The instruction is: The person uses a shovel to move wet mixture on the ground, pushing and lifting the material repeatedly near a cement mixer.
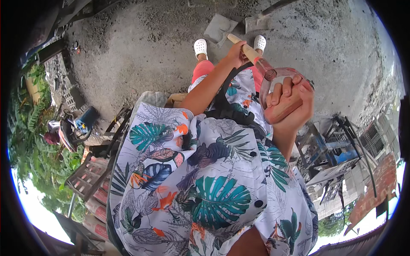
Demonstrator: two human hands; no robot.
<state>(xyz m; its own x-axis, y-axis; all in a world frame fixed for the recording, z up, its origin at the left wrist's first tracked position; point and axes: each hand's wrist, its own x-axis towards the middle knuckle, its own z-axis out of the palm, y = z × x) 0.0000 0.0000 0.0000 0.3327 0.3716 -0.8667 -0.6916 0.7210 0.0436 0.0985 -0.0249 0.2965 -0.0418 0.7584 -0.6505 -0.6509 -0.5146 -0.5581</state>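
I hold a shovel (245,48) tilted in front of me, with a pale wooden shaft and a worn red D-shaped handle (265,68). My right hand (299,100) is closed around the crossbar of that handle, its fingers curled over it. Lower on the wood, my left hand (237,53) wraps the shaft. The shaft points down toward a flat, grey-coated blade (220,29) on the ground, just ahead of my left foot. Where shaft and blade join is hard to make out.
Rough grey ground (141,47) with loose grit lies around my white clogs (200,48). Another grey slab-like piece (256,24) is beside the blade. A blue container (86,119) and stacked sacks (97,213) stand left; a metal frame (333,149) and blocks are right.
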